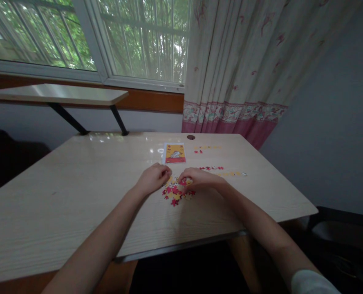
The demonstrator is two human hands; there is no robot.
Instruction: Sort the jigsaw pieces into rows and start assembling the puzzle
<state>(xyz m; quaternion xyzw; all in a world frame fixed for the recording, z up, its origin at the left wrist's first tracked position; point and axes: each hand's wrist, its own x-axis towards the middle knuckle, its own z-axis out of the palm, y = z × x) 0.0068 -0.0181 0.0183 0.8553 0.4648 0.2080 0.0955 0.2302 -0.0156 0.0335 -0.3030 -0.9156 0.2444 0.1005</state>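
Observation:
A loose heap of red, yellow and white jigsaw puzzle pieces (174, 196) lies on the table in front of me. At its upper left edge is my left hand (152, 179), fingers curled and thumb against them; whatever it may hold is too small to make out. My right hand (198, 178) reaches over the heap's right side, thumb and fingers bent round a red puzzle piece (186, 180). Just beyond both hands lies a picture card (175, 154) with a white animal on yellow and red.
Sorted pieces lie in rows to the right: red ones (212, 168), yellow ones (230, 174), and more yellow ones (208, 147) farther back. A raised shelf (61, 94) stands at the back left of the table (101, 204). A cable hole (191, 137) is near the back edge.

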